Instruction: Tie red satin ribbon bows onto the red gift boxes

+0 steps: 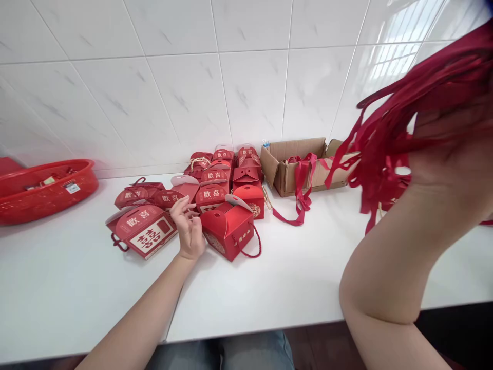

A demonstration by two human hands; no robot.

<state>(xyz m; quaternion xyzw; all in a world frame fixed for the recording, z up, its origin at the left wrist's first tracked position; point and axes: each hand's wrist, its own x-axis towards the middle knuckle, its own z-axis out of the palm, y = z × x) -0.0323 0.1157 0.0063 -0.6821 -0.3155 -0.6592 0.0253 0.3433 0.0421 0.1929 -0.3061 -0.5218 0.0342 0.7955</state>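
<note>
My right hand (450,139) is raised high at the right, close to the camera and somewhat blurred. It is closed on a bundle of dark red ribbons (427,97), whose loose ends hang to the left and down. On the white table, my left hand (188,228) rests palm up with its fingers apart and nothing in it. Just right of it stands a bright red gift box (229,226) with a cord handle. To its left lies a darker red gift box (144,226) with gold characters. Several similar boxes (213,192) are grouped behind.
An open cardboard box (285,180) stands by the tiled wall, with red ribbon (302,192) trailing over its front onto the table (269,288). At the far left is a red plastic basin (46,198) with small items inside. More red boxes are partly hidden behind my right arm.
</note>
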